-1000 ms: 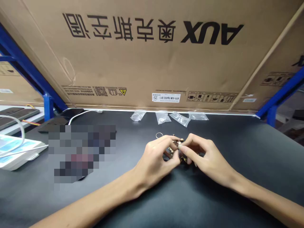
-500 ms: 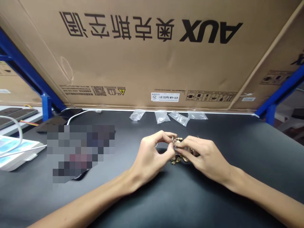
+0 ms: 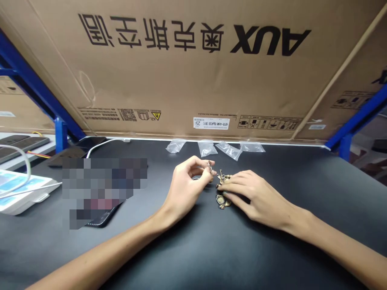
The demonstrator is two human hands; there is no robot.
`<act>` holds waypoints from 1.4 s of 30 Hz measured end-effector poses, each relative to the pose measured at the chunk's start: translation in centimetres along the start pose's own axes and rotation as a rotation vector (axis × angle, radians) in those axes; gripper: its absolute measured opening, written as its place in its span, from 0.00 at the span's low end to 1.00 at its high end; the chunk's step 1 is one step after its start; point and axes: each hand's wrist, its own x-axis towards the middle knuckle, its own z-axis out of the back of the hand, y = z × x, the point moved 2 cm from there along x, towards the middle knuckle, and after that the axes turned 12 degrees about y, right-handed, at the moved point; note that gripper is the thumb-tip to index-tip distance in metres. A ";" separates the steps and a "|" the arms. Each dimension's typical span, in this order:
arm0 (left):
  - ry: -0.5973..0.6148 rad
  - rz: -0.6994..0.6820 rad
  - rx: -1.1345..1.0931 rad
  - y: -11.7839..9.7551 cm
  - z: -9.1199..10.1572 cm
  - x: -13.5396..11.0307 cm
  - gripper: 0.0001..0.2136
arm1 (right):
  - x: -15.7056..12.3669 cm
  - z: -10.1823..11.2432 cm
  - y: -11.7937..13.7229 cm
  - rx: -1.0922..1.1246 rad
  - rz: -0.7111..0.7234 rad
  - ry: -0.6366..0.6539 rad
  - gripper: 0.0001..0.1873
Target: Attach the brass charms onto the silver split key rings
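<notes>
My left hand (image 3: 188,183) is raised a little over the black tabletop, thumb and fingers pinched round a small metal charm (image 3: 209,165). Most of that piece is covered by the fingertips. To the right, a small heap of bronze-coloured metal charms (image 3: 221,200) lies on the table. Over the heap rests my right hand (image 3: 262,198), its fingers stretched out and apart, with fingertips touching the charms. Part of the heap is hidden under that hand. A key-shaped charm (image 3: 221,174) sticks out at the far side of the heap.
Several clear plastic bags (image 3: 207,148) lie along the table's back edge, before a large cardboard box (image 3: 187,80). At left are a blurred-out dark object (image 3: 102,217), a white cable (image 3: 99,144) and a white box (image 3: 33,197). Blue metal posts (image 3: 60,133) flank the table.
My left hand has drawn away from my right hand, leftward and slightly up, with the small charm pinched in it. My right hand's fingers have spread over the heap, baring more charms.
</notes>
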 end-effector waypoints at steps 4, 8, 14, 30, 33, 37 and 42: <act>0.004 -0.008 -0.003 0.0 0.0 -0.1 0.07 | -0.5 1.0 0.0 0.007 0.022 -0.007 0.11; 0.026 -0.016 0.004 0.0 0.1 -0.2 0.06 | -0.7 0.9 0.5 -0.062 0.119 0.031 0.08; 0.049 -0.043 0.074 -0.2 -0.1 -0.3 0.04 | -0.3 -0.3 1.1 -0.258 0.238 -0.056 0.11; 0.202 -0.159 0.295 -0.9 -1.1 -0.9 0.04 | -0.4 1.9 0.9 0.467 -0.242 -0.231 0.09; 0.207 -0.189 0.329 -1.0 -1.3 -0.9 0.04 | -0.4 1.8 1.0 0.542 -0.269 -0.227 0.10; 0.216 -0.210 0.333 -1.0 -1.5 -1.0 0.05 | -0.5 1.6 1.1 0.624 -0.286 -0.238 0.11; 0.208 -0.194 0.318 -0.9 -1.6 -1.2 0.04 | -0.3 1.5 1.3 0.685 -0.286 -0.207 0.12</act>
